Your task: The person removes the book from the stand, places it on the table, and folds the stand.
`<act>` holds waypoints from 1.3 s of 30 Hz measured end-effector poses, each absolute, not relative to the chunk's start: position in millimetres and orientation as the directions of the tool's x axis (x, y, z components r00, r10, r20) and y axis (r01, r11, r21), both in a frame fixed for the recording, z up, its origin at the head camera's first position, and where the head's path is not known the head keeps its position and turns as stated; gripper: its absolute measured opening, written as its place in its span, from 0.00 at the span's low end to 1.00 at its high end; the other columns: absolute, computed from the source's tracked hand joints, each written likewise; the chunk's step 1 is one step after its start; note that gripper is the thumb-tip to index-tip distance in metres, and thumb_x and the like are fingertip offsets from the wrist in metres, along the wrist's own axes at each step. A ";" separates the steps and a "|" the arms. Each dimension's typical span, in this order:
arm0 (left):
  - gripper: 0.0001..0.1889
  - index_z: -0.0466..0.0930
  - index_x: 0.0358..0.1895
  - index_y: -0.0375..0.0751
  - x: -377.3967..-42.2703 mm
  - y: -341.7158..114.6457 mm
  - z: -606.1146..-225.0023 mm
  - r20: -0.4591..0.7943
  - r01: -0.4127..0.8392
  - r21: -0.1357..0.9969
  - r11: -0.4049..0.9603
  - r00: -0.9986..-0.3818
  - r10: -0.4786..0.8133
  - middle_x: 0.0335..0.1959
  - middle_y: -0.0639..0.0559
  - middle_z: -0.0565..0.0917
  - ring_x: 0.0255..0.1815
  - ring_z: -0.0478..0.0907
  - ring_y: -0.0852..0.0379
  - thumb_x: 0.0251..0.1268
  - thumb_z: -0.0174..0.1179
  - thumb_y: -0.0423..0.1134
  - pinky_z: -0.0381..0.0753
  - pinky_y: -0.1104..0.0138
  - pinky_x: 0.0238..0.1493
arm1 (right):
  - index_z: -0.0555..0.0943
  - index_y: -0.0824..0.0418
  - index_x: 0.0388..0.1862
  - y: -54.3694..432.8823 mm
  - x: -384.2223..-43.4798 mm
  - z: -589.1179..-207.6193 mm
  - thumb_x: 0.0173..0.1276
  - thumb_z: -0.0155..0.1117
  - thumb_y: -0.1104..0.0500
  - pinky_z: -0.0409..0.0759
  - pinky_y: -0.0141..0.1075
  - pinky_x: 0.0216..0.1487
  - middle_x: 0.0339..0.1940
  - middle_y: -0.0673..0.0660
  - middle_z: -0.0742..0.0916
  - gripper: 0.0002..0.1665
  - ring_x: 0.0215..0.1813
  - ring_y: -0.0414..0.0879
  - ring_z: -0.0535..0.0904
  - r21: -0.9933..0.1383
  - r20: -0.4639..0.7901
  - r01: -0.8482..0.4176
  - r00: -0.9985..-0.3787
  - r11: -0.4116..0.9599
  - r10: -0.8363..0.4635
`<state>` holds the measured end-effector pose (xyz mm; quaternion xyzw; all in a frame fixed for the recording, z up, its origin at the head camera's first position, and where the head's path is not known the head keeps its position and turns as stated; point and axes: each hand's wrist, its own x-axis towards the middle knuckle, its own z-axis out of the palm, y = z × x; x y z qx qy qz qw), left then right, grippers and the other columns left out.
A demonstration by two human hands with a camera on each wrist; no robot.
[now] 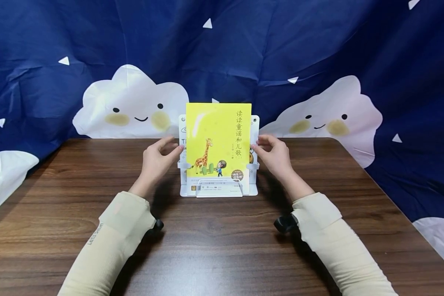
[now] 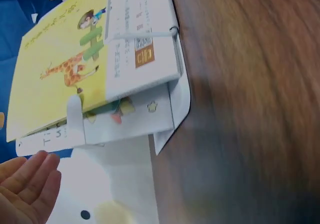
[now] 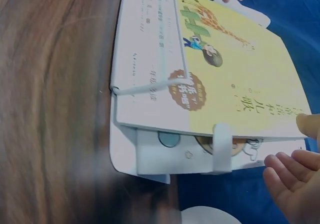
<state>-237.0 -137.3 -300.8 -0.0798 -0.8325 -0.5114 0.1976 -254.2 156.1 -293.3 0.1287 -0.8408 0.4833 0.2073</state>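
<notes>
A yellow children's book [image 1: 222,127] with a giraffe on its cover stands upright, leaning on a white book stand [image 1: 182,181]. A clear wire holder [image 1: 219,195] crosses the cover's bottom, and white side clips [image 2: 76,119] [image 3: 222,146] reach round both edges. My left hand [image 1: 160,157] is beside the stand's left edge, fingers loosely extended and holding nothing. At the right edge is my right hand [image 1: 274,156]; its thumb [image 3: 309,125] meets the book's edge while the other fingers stay spread beside the stand. Whether that thumb presses is unclear.
The stand rests on a dark brown wooden table [image 1: 222,242], towards its far edge. Behind hangs a blue curtain [image 1: 229,49] printed with white clouds and triangles. Cream sleeves [image 1: 111,242] cover both forearms, and a black wrist camera [image 1: 285,224] juts inward at the right cuff.
</notes>
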 end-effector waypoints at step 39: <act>0.13 0.76 0.43 0.30 -261.4 -116.1 -325.7 0.301 0.277 0.949 0.150 -0.940 -0.163 0.34 0.39 0.79 0.32 0.75 0.59 0.51 0.57 0.26 0.75 0.71 0.35 | 0.77 0.71 0.37 135.3 -263.4 -316.7 0.55 0.60 0.66 0.72 0.24 0.28 0.29 0.60 0.79 0.11 0.31 0.42 0.72 -0.903 0.307 -0.235 -0.939 0.360 0.156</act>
